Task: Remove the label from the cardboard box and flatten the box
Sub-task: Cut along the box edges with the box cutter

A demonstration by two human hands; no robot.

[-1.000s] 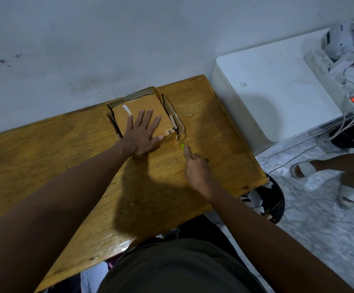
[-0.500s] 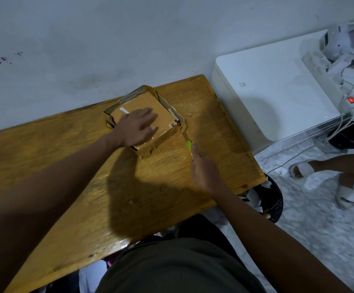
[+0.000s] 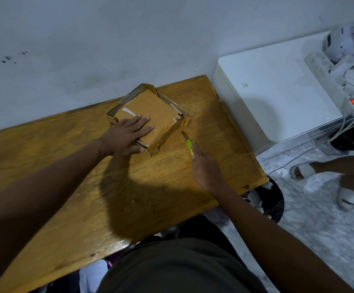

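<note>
Cardboard box looks light, stiff, taped; left hand presses flat, fingers straight. Right hand's grip holds green cutter nr box's right edge.

Barely any readable text here

Only thing I can make out is "34" on a small white label scrap at the right corner of the cardboard box, center of the frame. Rest of it is torn off.

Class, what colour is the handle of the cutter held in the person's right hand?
Bright green, on the cutter in the right hand; seen in the head view.
</note>
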